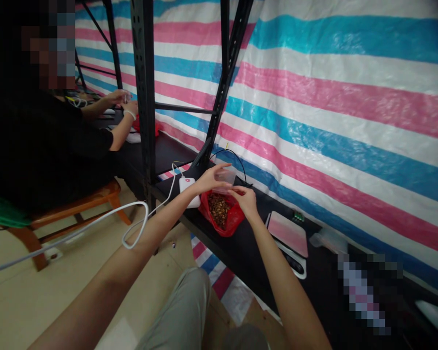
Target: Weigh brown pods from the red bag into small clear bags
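My left hand curves its fingers and thumb around the side of a clear plastic box, above the back rim of a red plastic bag. Inside the bag lies a heap of small brownish-gold pieces, too small to name. Just right of the box, my right hand has its thumb and fingertips pinched together, close to the left thumb. Whatever is in that pinch is too small to make out. A white device with a cable lies by my left wrist.
A flat scale, small green items and clear plastic lie to the right on the black table. Black shelf posts rise at the left. A white cable crosses my left forearm. Beyond, a co-worker sits handling something.
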The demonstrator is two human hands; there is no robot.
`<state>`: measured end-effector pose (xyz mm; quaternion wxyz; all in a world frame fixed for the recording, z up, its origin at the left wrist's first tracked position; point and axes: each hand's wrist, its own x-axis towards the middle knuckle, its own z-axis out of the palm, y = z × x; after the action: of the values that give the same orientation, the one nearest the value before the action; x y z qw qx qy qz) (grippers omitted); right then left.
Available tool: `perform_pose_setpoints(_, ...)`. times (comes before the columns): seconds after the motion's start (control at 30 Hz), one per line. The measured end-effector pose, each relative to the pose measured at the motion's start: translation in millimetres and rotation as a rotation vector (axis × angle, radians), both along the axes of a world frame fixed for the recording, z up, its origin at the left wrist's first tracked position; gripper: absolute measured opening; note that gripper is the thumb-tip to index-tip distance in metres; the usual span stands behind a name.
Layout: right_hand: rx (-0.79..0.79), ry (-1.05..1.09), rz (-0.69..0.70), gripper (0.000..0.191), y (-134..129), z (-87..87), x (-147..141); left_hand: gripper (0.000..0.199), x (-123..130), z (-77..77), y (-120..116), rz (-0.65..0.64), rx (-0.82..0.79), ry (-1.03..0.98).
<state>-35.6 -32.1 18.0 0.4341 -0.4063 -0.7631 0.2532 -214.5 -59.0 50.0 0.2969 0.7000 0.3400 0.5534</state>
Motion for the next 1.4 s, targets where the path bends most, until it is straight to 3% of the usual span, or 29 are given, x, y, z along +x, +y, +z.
perform_pose_setpoints(0.2, -0.029, 0.137, 0.036, 0.019, -0.5, -4.2, 0.0, 0.091, -12.0, -25.4, 1.7, 0.198, -0.038, 0.082)
perform_pose_setpoints(0.23, -0.038, 0.165, 0.033, 0.020, 0.1, -5.9, -0.2, 0.085, -12.8, -27.8, 1.8, 0.222, -0.057, 0.091)
perform_pose_setpoints(0.37, -0.069, 0.201, 0.047, 0.024, 1.0, -11.6, 1.8, 0.031, -13.1, -27.3, 0.1, 0.208, -0.120, 0.189)
perform_pose_setpoints(0.5, -0.075, 0.185, 0.092, 0.032, -5.3, -5.2, 9.8, 0.026, -7.5, -19.2, -6.7, 0.211, -0.083, 0.258)
perform_pose_setpoints(0.63, -0.042, 0.246, 0.185, 0.034, -17.0, 12.5, 21.5, 0.023, 9.2, -10.2, -18.5, 0.007, -0.106, 0.349)
perform_pose_setpoints(0.73, -0.036, 0.277, 0.204, 0.029, -26.0, 22.1, 30.7, 0.031, 28.5, -0.8, -28.1, -0.238, -0.170, 0.237)
perform_pose_setpoints(0.83, -0.056, 0.299, 0.180, 0.028, -34.2, 26.3, 41.9, 0.043, 51.8, 7.7, -33.8, -0.372, -0.256, 0.101)
perform_pose_setpoints(1.0, -0.076, 0.295, 0.145, 0.030, -45.4, 32.9, 73.4, 0.036, 97.5, 2.6, -29.5, -0.580, -0.371, 0.003)
perform_pose_setpoints(1.2, -0.160, 0.251, 0.166, 0.030, -57.1, 32.0, 120.9, 0.040, 142.8, -15.1, -27.8, -0.720, -0.569, 0.031)
perform_pose_setpoints(1.4, -0.167, 0.220, 0.114, 0.037, -66.3, 23.2, 147.7, 0.038, 174.8, -10.4, -29.4, -0.664, -0.522, 0.000)
